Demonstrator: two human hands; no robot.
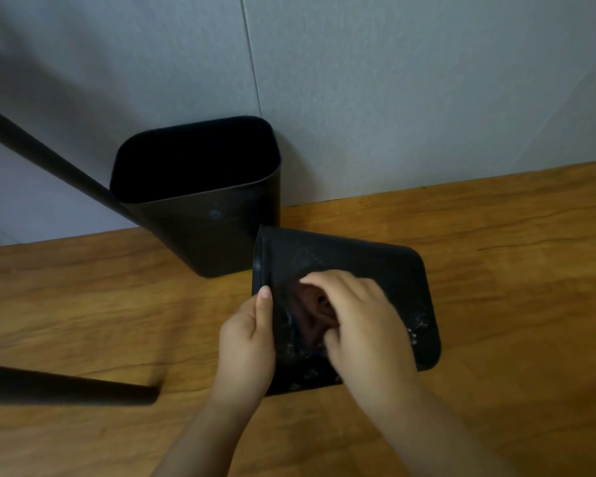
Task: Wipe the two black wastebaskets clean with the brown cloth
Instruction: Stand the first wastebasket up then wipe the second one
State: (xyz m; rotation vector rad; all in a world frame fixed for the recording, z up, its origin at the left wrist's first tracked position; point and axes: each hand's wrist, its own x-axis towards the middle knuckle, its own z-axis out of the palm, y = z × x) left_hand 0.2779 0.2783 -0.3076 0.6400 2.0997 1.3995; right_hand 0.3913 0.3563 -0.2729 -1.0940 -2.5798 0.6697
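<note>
Two black plastic wastebaskets of rounded rectangular section are shown on a brown wood-grain floor [496, 270], before a pale grey panelled wall [393, 98]. The upright wastebasket [200, 201] is taken as the landmark: it stands against the wall with its open mouth facing up, and its inside appears dark.

The second wastebasket, the tipped wastebasket [375, 270], lies on its side just in front of and to the right of the upright wastebasket; whether the two touch cannot be told. Its rim faces left, toward the near lower corner of the upright one, and its closed base end points right. Pale specks and smears are seen on its upper side wall.

The left hand [248, 342] is clamped on the rim of the tipped wastebasket, with the thumb laid along the outside of the edge and the fingers hidden inside. The right hand [362, 325] is curled round a crumpled brown cloth [319, 309], which is pressed against the upper side wall of the tipped wastebasket, in front of the upright one. The right hand is slightly blurred.

To the left of the upright wastebasket, a slanted black furniture leg [42, 156] is seen touching or passing close beside its rim, and a second black bar [66, 385] is seen low over the floor further forward.
</note>
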